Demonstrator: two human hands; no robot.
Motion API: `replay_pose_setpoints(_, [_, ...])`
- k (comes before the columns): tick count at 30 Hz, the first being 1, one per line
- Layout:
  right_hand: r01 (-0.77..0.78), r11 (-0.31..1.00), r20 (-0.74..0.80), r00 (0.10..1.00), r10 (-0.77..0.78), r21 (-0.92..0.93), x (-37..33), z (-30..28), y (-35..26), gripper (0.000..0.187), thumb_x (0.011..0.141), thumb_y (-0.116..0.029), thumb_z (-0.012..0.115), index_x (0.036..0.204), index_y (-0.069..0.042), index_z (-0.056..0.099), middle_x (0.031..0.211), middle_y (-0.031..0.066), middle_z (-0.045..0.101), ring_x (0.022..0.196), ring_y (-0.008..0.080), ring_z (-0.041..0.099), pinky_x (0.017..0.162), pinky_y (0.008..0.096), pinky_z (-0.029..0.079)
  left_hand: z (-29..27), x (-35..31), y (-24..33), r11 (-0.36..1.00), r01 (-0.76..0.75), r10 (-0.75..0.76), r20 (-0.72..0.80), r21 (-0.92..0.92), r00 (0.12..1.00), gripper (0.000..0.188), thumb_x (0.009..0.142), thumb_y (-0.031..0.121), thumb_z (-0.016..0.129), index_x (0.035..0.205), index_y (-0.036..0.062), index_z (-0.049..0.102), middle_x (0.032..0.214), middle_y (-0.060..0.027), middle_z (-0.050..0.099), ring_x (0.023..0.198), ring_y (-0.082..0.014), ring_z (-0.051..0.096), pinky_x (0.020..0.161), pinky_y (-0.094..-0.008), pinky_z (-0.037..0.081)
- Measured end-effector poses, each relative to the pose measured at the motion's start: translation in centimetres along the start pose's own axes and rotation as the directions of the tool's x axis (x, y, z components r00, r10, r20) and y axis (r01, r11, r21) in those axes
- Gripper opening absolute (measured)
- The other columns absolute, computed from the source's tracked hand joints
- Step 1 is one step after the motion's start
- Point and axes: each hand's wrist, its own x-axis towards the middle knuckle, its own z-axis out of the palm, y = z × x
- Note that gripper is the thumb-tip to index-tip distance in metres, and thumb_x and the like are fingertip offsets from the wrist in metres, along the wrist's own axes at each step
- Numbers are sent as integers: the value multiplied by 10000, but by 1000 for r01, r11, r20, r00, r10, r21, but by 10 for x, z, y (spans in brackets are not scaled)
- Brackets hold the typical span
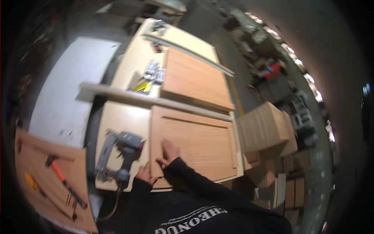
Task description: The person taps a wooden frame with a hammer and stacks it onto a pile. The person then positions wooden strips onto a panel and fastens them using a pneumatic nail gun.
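Note:
A light-brown wooden door panel (194, 144) with a raised frame lies flat on the pale workbench (120, 111) in front of me. My right hand (170, 151) rests on the panel's left part, its fingers stretched out. At the panel's near left corner, my left hand (145, 174) holds the edge, with the thumb reaching toward the wood; its fingers are slightly blurred. Just left of that hand a grey nail gun (126, 146) lies on the bench, and its air hose (115, 206) runs down off the near edge.
A long wooden strip (128, 94) crosses the bench beyond the panel. Past it lie another panel (196, 78) and a group of metal pieces with a yellow item (143, 86). A hammer (62, 177) rests on a brown board at left. Stacked boards (261, 126) stand right.

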Motion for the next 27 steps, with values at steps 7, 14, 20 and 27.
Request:
replay_pose_setpoints(7, [-266, 962, 100, 957, 271, -60, 27, -9, -20, 810, 698, -469, 588, 1349, -142, 233, 1439, 72, 91, 1325, 276, 71, 964, 624, 112, -10, -4, 1, 992, 97, -107, 113, 85, 988, 817, 550, 173, 777, 1243, 7, 377, 849, -151, 480, 723, -303, 547, 608, -360, 465])
replay_pose_setpoints(14, [-251, 967, 129, 958, 255, -49, 29, -4, -17, 826, 687, -470, 597, 1351, -141, 230, 1437, 84, 100, 1324, 293, 67, 959, 630, 106, -11, -6, -5, 989, 80, -92, 102, 124, 990, 793, 551, 213, 781, 1230, 42, 410, 848, -137, 484, 689, -291, 562, 574, -355, 472])
replay_pose_setpoints(20, [-230, 973, 73, 970, 232, -28, 23, -3, -1, 836, 694, -474, 596, 1359, -135, 220, 1437, 115, 104, 1326, 311, 51, 961, 624, 55, -10, 1, 3, 988, 120, -132, 140, 97, 981, 737, 602, 246, 752, 1227, 81, 398, 873, -145, 505, 764, -319, 567, 614, -374, 471])
replay_pose_setpoints(27, [-169, 985, 93, 982, 165, 45, 21, -4, -6, 832, 708, -416, 620, 1365, -121, 204, 1439, 113, 102, 1334, 291, 18, 969, 606, -3, -18, -3, 2, 982, 169, -182, 180, 82, 967, 704, 647, 231, 727, 1235, 46, 386, 911, -137, 491, 762, -314, 565, 624, -366, 475])
